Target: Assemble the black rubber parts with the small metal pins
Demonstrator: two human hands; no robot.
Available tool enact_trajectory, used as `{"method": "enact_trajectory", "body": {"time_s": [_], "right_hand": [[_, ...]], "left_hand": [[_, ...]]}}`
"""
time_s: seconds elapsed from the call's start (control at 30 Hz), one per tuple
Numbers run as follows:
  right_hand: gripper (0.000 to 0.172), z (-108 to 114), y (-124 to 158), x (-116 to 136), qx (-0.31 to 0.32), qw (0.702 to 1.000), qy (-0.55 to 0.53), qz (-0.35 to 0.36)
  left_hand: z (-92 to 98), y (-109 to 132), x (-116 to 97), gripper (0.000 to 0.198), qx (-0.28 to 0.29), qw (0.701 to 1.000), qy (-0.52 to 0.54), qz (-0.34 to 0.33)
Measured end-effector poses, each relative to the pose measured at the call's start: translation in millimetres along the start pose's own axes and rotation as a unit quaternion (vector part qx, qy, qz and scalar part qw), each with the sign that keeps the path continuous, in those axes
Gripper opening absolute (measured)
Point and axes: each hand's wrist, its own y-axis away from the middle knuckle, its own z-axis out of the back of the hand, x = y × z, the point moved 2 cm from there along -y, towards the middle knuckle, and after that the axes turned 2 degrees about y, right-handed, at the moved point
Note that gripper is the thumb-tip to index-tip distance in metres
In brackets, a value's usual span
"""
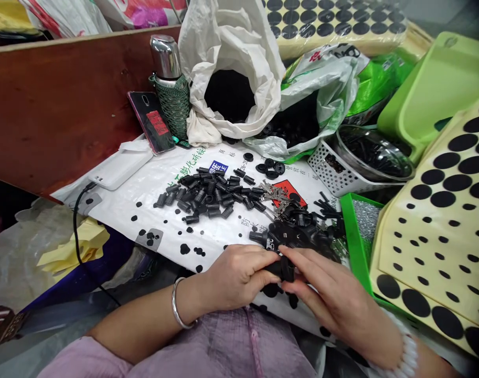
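Observation:
My left hand (235, 275) and my right hand (326, 294) meet at the near edge of the table, both with fingers pinched on one small black plastic part (281, 269). A silver bangle circles my left wrist and a white bead bracelet my right. Just beyond my fingers lies a heap of black parts (298, 231). Farther out, a spread of short black tubes (210, 194) and a small cluster of metal pieces (273, 193) rest on the white printed sheet (145, 205).
A white bag (231, 68) and a green-white bag (321, 89) of black parts stand at the back. A flask (169, 84), phone (150, 122) and power bank (119, 170) sit left. Right: white basket (328, 173), steel bowl (371, 152), green trays (353, 236), sheets of black discs (444, 220).

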Motion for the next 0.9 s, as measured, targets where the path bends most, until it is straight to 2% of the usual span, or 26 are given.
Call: {"method": "enact_trajectory", "body": {"time_s": [0.13,0.23,0.3,0.37,0.47,0.53,0.67,0.83,0.9], "right_hand": [[0.031,-13.0,-2.8,4.0,-0.046,0.995,-0.022,-0.087],[0.037,-14.2,-5.0,3.7,-0.011,0.990,-0.030,-0.139],[0.045,-8.0,-5.7,3.2,0.007,0.992,-0.019,-0.126],[0.054,-0.2,-5.6,3.9,0.016,0.998,0.011,-0.068],[0.041,4.2,-4.4,6.0,0.028,0.998,0.058,0.011],[0.035,1.9,-4.5,5.9,0.017,0.998,0.059,-0.003],[0.039,-3.9,-7.0,3.4,0.010,0.996,0.019,-0.082],[0.054,5.4,-4.2,4.4,0.018,0.997,0.011,-0.073],[0.051,6.3,-1.0,6.5,0.022,0.997,0.026,-0.064]], "left_hand": [[-2.0,1.1,-2.0,0.024,-0.057,0.993,-0.086,-0.049],[-2.0,1.3,1.8,0.022,-0.064,0.994,-0.076,-0.054],[0.3,0.8,4.8,0.021,-0.057,0.997,-0.042,-0.036],[2.4,0.3,7.0,0.020,-0.029,1.000,-0.010,-0.003],[1.1,0.7,7.6,0.019,0.022,0.999,0.015,0.021],[-2.3,1.8,6.5,0.021,0.005,1.000,0.001,0.004],[-10.5,4.0,4.1,0.023,-0.041,0.998,-0.023,-0.038],[-6.2,1.2,4.3,0.022,-0.014,1.000,0.022,0.002],[-3.8,-0.3,4.2,0.022,0.003,0.999,0.031,0.009]]}}
